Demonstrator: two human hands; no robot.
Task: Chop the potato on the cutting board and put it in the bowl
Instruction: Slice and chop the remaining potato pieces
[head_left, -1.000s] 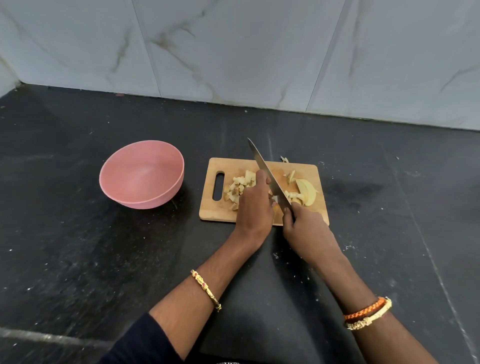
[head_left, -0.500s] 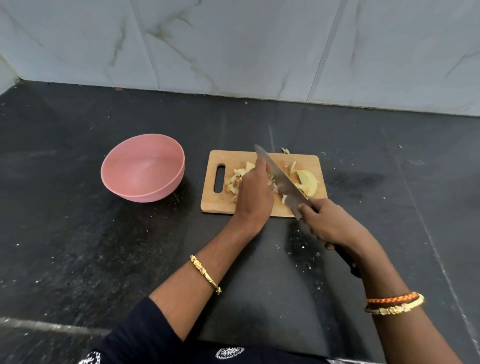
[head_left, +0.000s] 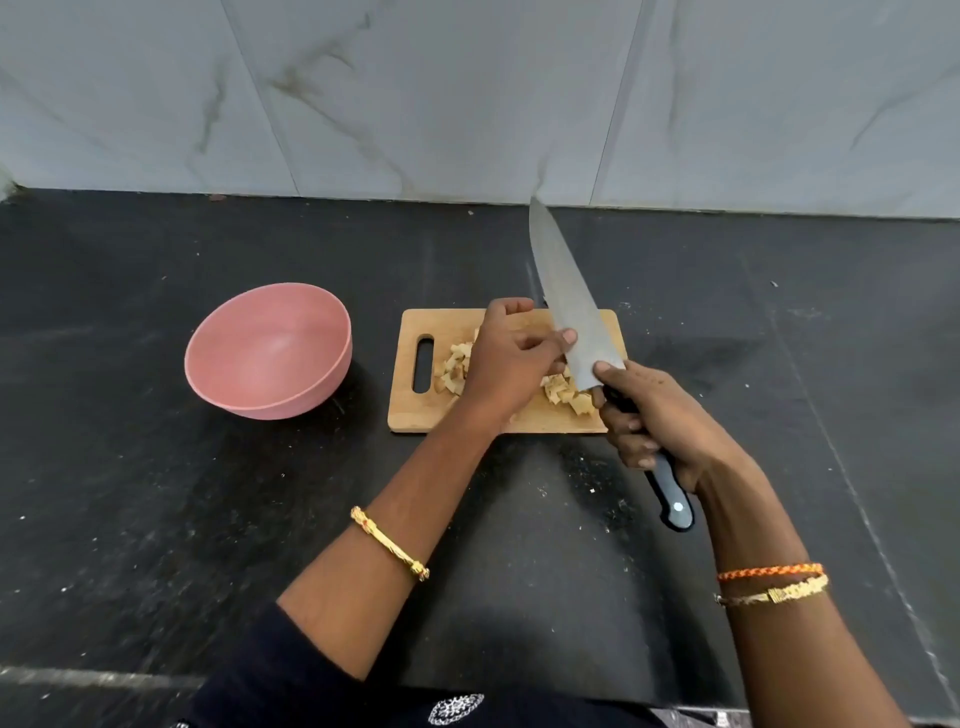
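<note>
While a dark sleeve (head_left: 291, 670) fills the near edge at 6 o'clock, two forearms reach forward over the black counter (head_left: 130, 519), the left one ringed by a gold bangle (head_left: 389, 551) and the right one by an orange thread and a gold band (head_left: 771, 582). At about 4 o'clock from the board's middle, the right hand (head_left: 660, 426) curls tight around the black handle of a large knife (head_left: 576, 306), thumb pressed on the heel of the blade. From there the blade slants up toward 11 o'clock, lifted above the wooden cutting board (head_left: 410, 405), its tip showing against the wall tiles. The left hand (head_left: 511, 358) hovers over the board's middle with fingers curled, one fingertip touching the flat of the blade; whether it grips anything I cannot tell. Chopped potato pieces (head_left: 454, 364) lie on the board, partly hidden under that hand, some at its 9 o'clock and more at its 4 o'clock just beside the blade's heel. Near the board at 9 o'clock sits the pink bowl (head_left: 218, 384), apart from it. Beyond, at 12 o'clock, stands a grey marbled tile wall (head_left: 467, 93).
</note>
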